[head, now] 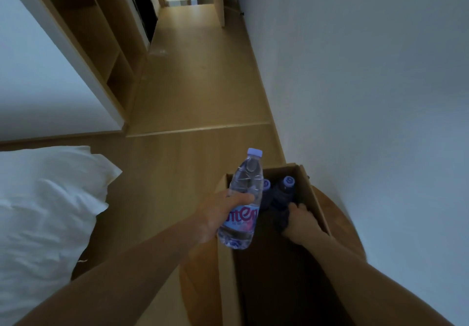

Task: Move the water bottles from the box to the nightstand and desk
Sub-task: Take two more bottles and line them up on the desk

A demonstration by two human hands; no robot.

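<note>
Left hand [216, 216] gripping bottle [245, 185], over box [313, 198] edge

Left hand [223, 215] grips a bottle [245, 186] — right hand [303, 221] reaches down, fingers curled

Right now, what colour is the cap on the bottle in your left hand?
Light purple: the cap tops the clear bottle, seen in the head view.

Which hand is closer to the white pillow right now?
Left. The left hand, gripping a water bottle, is right of the pillow, by the box's left wall; the right hand is farther right, reaching inside the box.
</note>
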